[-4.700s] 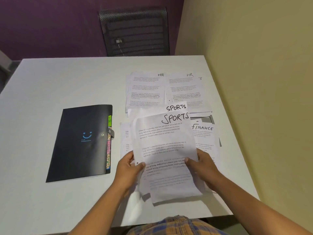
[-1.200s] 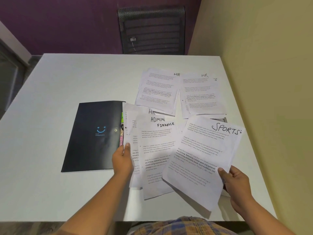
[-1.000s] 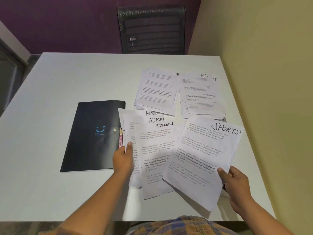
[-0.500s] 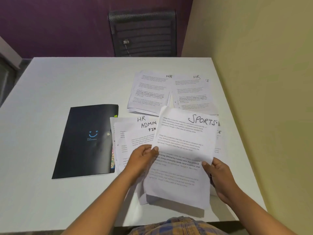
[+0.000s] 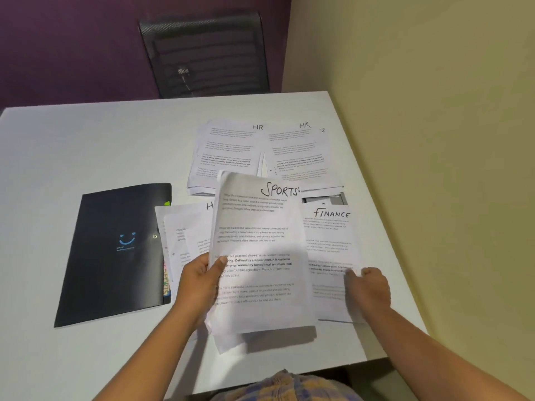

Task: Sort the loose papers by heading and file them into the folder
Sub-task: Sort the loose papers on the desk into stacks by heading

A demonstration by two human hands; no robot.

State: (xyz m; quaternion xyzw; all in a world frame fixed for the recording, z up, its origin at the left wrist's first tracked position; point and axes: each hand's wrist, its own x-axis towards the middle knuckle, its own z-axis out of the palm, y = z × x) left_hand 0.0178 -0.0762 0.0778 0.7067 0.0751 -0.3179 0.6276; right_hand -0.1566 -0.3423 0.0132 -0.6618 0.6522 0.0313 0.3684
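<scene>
My left hand (image 5: 199,280) grips the left edge of a small stack of sheets headed SPORTS (image 5: 260,250), lifted above the table. My right hand (image 5: 369,287) rests with curled fingers on a sheet headed FINANCE (image 5: 333,247) lying to the right; whether it pinches that sheet is unclear. Two sheets headed HR (image 5: 225,151) (image 5: 301,151) lie side by side further back. More loose sheets (image 5: 182,235) lie under the held stack on its left. A closed black folder (image 5: 115,250) with a blue smile mark lies flat at the left.
The white table (image 5: 86,146) has its right edge against a yellow wall (image 5: 434,111). A black mesh chair (image 5: 205,53) stands behind the far edge. Coloured tabs (image 5: 167,282) poke from the folder's right side.
The SPORTS stack passed from my right hand to my left hand and moved left over the middle pile. My right hand let go and came down on the uncovered FINANCE sheet.
</scene>
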